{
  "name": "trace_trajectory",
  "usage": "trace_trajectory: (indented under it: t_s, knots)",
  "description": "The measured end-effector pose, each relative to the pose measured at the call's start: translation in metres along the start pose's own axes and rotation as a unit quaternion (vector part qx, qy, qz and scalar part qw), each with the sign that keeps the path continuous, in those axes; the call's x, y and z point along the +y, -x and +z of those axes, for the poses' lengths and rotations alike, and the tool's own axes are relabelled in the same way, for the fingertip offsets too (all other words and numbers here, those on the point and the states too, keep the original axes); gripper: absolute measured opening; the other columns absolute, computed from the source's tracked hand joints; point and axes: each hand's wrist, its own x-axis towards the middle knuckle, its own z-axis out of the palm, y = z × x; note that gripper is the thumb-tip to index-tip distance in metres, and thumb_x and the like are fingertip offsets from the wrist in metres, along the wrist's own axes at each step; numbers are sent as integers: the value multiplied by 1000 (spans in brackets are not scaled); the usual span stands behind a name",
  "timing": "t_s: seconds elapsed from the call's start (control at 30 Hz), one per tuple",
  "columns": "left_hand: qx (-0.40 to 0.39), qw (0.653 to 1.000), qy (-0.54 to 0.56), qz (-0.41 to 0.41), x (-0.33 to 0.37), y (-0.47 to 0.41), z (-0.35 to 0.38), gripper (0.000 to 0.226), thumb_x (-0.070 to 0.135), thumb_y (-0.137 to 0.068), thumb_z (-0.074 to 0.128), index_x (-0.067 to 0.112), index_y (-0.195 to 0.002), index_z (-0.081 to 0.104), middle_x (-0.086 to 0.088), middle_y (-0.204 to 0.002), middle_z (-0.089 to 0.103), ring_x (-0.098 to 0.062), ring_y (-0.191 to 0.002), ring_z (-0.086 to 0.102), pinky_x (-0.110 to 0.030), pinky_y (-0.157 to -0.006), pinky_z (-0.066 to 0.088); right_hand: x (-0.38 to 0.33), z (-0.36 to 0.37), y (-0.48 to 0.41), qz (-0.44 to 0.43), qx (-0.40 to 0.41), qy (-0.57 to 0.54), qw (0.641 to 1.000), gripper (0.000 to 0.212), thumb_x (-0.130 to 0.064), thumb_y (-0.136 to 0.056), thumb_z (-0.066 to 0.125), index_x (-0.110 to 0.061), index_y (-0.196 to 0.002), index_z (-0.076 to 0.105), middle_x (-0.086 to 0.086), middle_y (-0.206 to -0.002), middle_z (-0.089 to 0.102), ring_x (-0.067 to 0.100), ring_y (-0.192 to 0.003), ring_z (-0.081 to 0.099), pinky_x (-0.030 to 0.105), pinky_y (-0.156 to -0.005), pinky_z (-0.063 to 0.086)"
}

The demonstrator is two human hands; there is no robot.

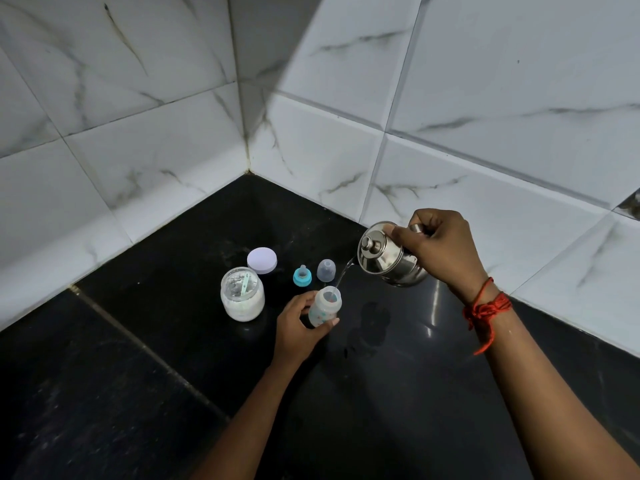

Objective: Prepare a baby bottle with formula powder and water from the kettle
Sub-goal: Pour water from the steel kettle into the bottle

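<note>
While my right fingers were curled shut around the kettle, they hid its handle from me. I had that right hand raised, kettle tipped left, a thin stream falling into the open bottle. My left hand wrapped the bottle, upright on the black desk; its base I couldn't make out. The powder jar stood just left.

Dim, sharp; diagonal shadow on tiled wall; glare on black counter; edges bowed.
</note>
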Motion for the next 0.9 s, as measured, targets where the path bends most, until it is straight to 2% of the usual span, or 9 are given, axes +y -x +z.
trace_trajectory:
  t_s: [0.13,0.3,0.4,0.6,0.9]
  knots:
    - [0,1000,9,-5,-1,1,0,55,21,-71,97,21,-120,71,10,-121,73,-11,-112,70,-27,-92,59,-5,-4,-1,-5,2,0,1000,54,-29,-80,79,-16,-50,36,-9,-43,35,13,-51,35,27,-55,31]
    - [-2,1000,3,-9,-5,2,0,56,21,-70,97,22,-119,71,10,-120,73,-12,-112,70,-27,-93,59,-9,-8,-2,-20,4,2,1000,53,-31,-80,79,-15,-51,37,-3,-47,38,15,-52,38,28,-56,32]
    - [-1,1000,-3,-12,-8,2,0,57,22,-70,97,22,-120,70,10,-121,73,-12,-113,70,-27,-93,59,-11,-10,-3,-23,3,5,1000,54,-31,-80,80,-16,-51,37,-9,-44,37,14,-51,38,27,-56,32]
    - [0,1000,-5,-6,-3,1,-1,56,19,-69,98,24,-117,70,11,-120,72,-4,-111,68,-16,-90,55,-19,-9,-6,-29,4,13,999,53,-29,-81,80,-17,-51,37,-10,-41,39,10,-49,39,25,-54,33]
    - [3,1000,-12,-2,-7,-2,-2,57,22,-70,97,19,-121,71,8,-122,73,-11,-113,69,-28,-94,59,-24,-10,-8,-35,6,13,999,52,-27,-81,79,-17,-51,38,-6,-46,42,12,-52,40,25,-56,34]
